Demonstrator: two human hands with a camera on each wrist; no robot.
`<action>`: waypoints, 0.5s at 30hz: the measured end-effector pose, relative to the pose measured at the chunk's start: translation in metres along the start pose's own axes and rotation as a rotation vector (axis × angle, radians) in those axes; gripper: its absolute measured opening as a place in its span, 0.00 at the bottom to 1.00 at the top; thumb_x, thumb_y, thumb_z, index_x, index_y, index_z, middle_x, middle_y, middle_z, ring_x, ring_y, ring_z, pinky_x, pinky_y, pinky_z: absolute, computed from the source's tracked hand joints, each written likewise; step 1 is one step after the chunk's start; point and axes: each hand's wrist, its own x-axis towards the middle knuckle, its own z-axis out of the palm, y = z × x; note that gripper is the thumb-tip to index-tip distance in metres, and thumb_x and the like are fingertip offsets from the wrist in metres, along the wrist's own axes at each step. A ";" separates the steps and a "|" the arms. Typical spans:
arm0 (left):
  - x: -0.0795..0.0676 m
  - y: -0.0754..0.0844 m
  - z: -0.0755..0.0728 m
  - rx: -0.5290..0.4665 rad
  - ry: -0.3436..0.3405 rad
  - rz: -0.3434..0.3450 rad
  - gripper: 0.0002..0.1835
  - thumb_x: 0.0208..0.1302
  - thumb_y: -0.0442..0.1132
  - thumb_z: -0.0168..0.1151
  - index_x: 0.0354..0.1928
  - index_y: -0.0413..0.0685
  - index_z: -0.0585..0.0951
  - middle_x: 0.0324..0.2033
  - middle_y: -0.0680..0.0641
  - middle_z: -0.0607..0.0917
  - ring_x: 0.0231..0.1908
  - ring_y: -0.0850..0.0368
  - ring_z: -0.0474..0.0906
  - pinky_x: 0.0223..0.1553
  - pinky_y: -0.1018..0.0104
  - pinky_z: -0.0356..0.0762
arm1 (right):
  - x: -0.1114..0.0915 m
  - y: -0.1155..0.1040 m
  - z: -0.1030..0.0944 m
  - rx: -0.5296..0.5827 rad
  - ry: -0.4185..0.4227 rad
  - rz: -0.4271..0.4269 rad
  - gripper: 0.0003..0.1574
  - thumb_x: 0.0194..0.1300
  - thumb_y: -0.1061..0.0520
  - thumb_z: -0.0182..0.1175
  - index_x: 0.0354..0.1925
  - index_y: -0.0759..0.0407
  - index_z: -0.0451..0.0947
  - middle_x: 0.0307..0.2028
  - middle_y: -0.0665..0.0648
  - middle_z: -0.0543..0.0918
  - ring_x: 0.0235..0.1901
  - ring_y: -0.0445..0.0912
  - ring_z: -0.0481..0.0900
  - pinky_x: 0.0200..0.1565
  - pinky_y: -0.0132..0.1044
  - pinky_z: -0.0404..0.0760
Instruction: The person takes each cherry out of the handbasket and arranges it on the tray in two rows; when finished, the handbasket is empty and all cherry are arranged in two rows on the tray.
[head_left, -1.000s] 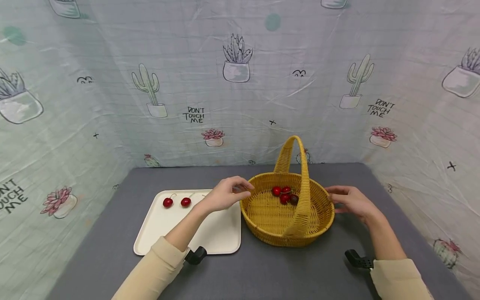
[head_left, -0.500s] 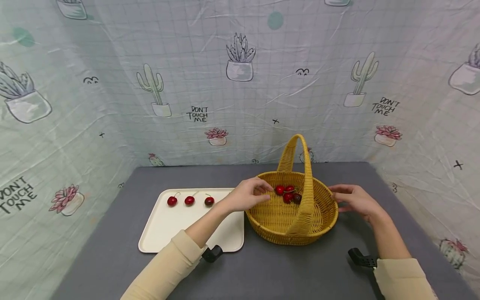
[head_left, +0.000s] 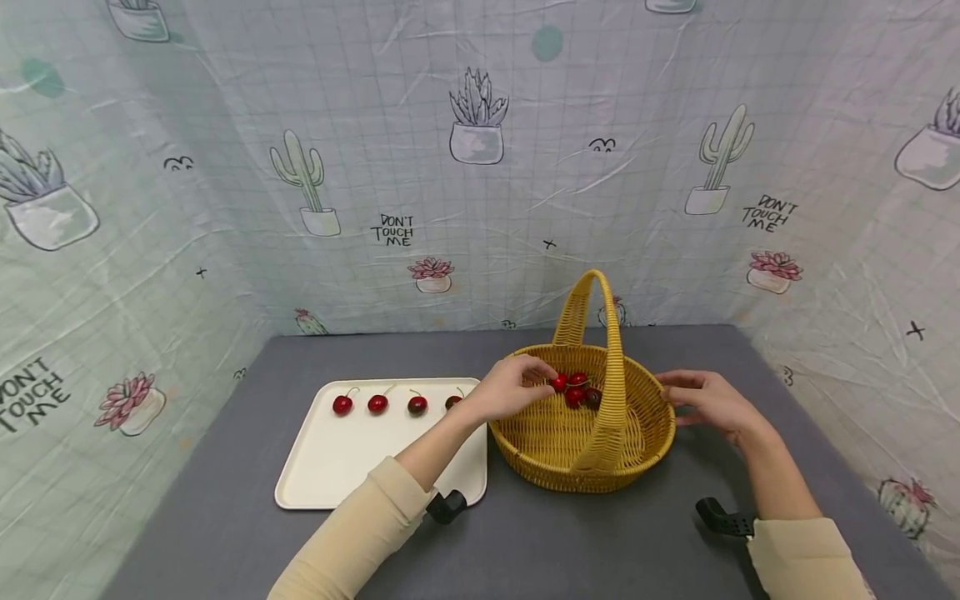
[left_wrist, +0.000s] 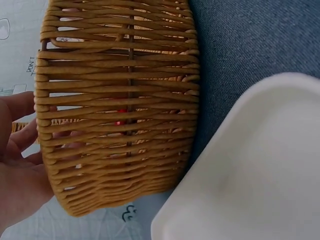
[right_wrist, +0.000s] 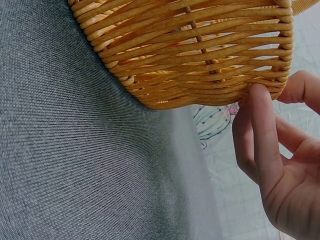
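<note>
My left hand reaches over the near-left rim of a yellow wicker basket, its fingertips at a red cherry inside. Whether they grip it cannot be told. Several cherries lie there in a cluster, among them a dark one. In the left wrist view, the basket wall partly hides the fingers. At the right side my right hand holds the basket's rim; the right wrist view shows a fingertip against the outer weave and another finger at the rim.
Left of the basket stands a cream tray with several stemmed cherries in a row along its back, one cherry partly behind the left wrist. The tall basket handle arches over the basket. Patterned cloth surrounds the grey table.
My left hand has moved right, from above the tray's right edge into the basket as far as the cherries. More of the tray's cherries show. My right hand stays at the rim.
</note>
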 end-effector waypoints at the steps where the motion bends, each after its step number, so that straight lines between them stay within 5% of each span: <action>1: 0.002 0.000 0.002 0.008 0.002 0.001 0.14 0.74 0.39 0.63 0.56 0.42 0.84 0.55 0.46 0.83 0.54 0.50 0.80 0.56 0.58 0.76 | 0.000 0.000 0.000 0.001 0.002 0.002 0.37 0.79 0.53 0.56 0.73 0.75 0.61 0.66 0.75 0.70 0.55 0.55 0.80 0.48 0.50 0.85; 10: 0.014 0.000 0.011 0.073 0.066 -0.041 0.11 0.73 0.39 0.65 0.53 0.45 0.86 0.51 0.49 0.85 0.52 0.51 0.80 0.53 0.57 0.77 | 0.002 0.002 -0.003 0.006 -0.006 -0.024 0.37 0.79 0.53 0.56 0.73 0.75 0.61 0.64 0.73 0.73 0.54 0.53 0.80 0.47 0.50 0.85; 15: 0.021 -0.001 0.015 0.043 0.047 -0.095 0.11 0.72 0.38 0.66 0.53 0.47 0.86 0.52 0.47 0.85 0.52 0.50 0.80 0.51 0.56 0.77 | 0.003 0.006 -0.004 0.013 0.000 -0.009 0.37 0.78 0.53 0.57 0.73 0.75 0.62 0.62 0.69 0.76 0.50 0.49 0.81 0.46 0.49 0.86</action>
